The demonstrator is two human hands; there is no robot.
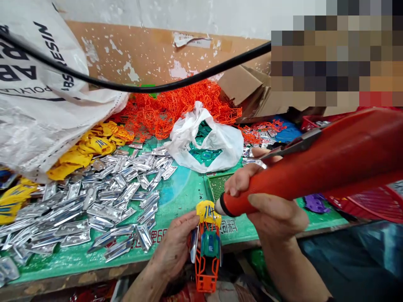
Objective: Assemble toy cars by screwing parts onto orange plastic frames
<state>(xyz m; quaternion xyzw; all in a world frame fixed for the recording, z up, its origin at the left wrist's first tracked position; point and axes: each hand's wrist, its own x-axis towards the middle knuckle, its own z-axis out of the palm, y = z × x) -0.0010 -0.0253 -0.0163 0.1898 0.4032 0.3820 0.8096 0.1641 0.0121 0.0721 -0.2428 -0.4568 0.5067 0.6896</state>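
My left hand (pixel 176 241) grips a small toy car (pixel 210 245) by its left side, just over the table's front edge. The car has an orange tube frame, a green middle part, silver side panels and a yellow front piece (pixel 207 212). In my right hand (pixel 278 214) is a red electric screwdriver (pixel 302 163), fingers wrapped round its body. Its tip points left and down and meets the right part of the yellow piece; whether a screw sits under it I cannot tell.
Silver panels (pixel 119 197) cover the table's left, beside yellow pieces (pixel 91 144). Orange frames (pixel 176 105) pile up behind a white bag (pixel 223 157) of green parts. A green perforated tray (pixel 217 186) lies nearer. A black cable (pixel 157 88) crosses above; a red basket (pixel 378 203) stands right.
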